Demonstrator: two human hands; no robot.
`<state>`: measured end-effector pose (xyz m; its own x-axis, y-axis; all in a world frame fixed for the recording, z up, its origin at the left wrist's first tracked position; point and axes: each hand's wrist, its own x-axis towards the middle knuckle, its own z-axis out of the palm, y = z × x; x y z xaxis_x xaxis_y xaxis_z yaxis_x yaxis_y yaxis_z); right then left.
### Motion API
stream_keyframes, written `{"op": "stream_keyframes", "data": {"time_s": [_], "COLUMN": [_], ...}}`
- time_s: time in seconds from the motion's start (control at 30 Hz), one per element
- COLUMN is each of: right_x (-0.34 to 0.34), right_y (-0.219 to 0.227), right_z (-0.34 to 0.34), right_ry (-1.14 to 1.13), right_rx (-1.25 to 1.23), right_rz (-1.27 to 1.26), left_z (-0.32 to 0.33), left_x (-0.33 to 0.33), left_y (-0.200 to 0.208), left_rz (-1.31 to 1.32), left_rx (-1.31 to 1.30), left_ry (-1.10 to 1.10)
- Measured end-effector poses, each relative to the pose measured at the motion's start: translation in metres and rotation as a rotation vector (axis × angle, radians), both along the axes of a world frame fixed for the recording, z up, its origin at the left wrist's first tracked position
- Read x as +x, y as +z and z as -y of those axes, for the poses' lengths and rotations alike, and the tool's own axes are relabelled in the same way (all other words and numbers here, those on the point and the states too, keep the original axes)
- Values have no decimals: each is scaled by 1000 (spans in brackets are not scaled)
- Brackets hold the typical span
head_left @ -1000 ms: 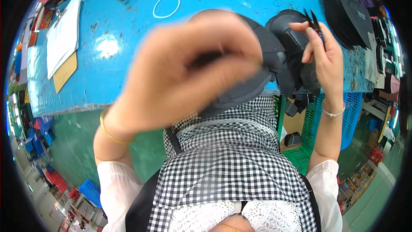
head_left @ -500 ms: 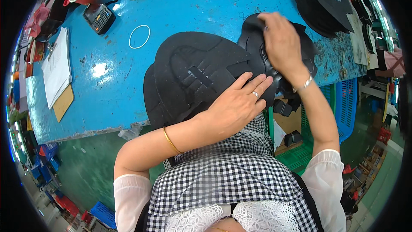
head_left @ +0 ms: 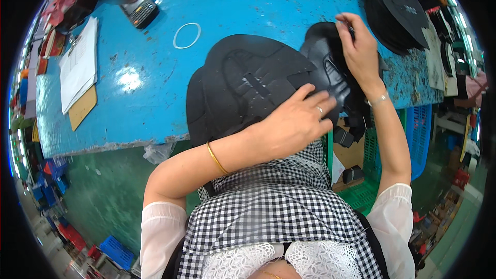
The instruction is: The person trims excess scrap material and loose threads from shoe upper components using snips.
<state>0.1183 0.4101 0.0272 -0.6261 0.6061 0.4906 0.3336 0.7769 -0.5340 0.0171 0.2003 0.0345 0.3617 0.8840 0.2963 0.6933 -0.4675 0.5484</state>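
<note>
Two or more black moulded panels, rounded and matt with pressed-in outlines and a small slot, overlap on the blue table in front of me. My left hand lies over their lower right edge, fingers spread and slightly blurred, holding nothing. To the right is a shinier black moulded piece with raised ribs, partly covered by the panels. Over its far right side is my right hand, thumb and forefinger curled toward each other. A small dark thing shows between them, too small to name.
A stack of black rounded pieces stands at the far right. White rings, a calculator and a clipboard with papers lie to the left. Blue and green plastic crates stand below the table's right edge.
My right hand has turned and drawn its fingers together, uncovering more of the ribbed piece. The fingers of my left hand have shifted slightly. The whole view has moved a little.
</note>
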Motion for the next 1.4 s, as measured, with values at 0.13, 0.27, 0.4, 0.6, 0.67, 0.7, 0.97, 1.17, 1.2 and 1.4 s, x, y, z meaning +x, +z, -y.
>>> {"op": "stream_keyframes", "data": {"time_s": [0.13,0.27,0.4,0.6,0.67,0.7,0.97,1.17,1.2,1.4], "right_x": [-14,-34,-33,-41,-43,-42,81,128,117,107], "right_y": [38,22,27,24,29,30,22,13,25,23], "right_z": [66,112,138,146,122,106,24,26,30,-2], "right_ry": [358,602,526,441,486,517,-205,-370,-542,-207], "right_rx": [-173,151,311,599,395,186,-1121,-1044,-849,-353], "right_rz": [29,156,447,637,415,198,-498,-410,-344,-153], "left_z": [33,60,88,120,130,133,138,81,69,-4], "left_x": [1,2,-10,-46,-62,-72,-150,-162,-154,-65], "left_y": [20,28,32,65,71,75,83,91,91,58], "left_rz": [273,456,566,660,711,730,758,628,642,358], "left_rx": [-47,-173,-253,-503,-453,-427,-140,-109,-166,-91], "left_ry": [-36,-83,-9,398,548,611,834,710,633,86]}}
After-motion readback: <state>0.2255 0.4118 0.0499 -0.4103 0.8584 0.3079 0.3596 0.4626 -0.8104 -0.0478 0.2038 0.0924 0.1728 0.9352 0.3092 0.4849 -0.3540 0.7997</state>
